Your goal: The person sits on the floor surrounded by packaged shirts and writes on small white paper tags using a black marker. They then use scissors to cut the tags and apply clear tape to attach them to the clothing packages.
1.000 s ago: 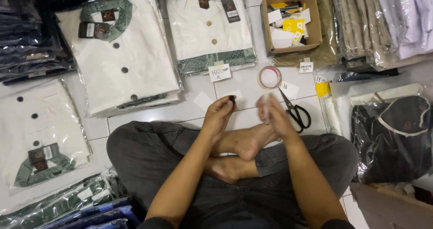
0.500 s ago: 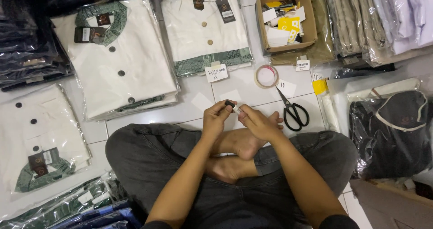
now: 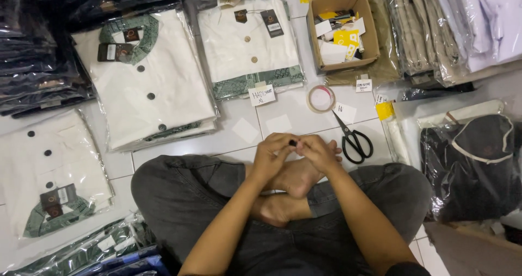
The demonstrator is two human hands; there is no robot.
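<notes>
I sit cross-legged on a tiled floor. My left hand (image 3: 273,157) and my right hand (image 3: 319,153) are pressed together above my bare feet. Their fingertips pinch a small black object (image 3: 293,143) between them; most of it is hidden by the fingers, so I cannot tell what it is. Black-handled scissors (image 3: 354,140) lie on the tiles just right of my right hand. Two blank white paper slips (image 3: 245,130) (image 3: 279,123) rest on the floor a little beyond my hands.
A tape roll (image 3: 321,98) and handwritten paper labels (image 3: 262,95) lie ahead. Bagged white shirts (image 3: 147,83) (image 3: 251,42) (image 3: 46,172) cover the floor left and ahead. A cardboard box (image 3: 314,34) of tags stands at the back. A bagged dark garment (image 3: 476,167) sits right.
Both hands have drawn back from the floor toward my feet and closed together, the right hand joining the left on the small black object. The view has shifted slightly.
</notes>
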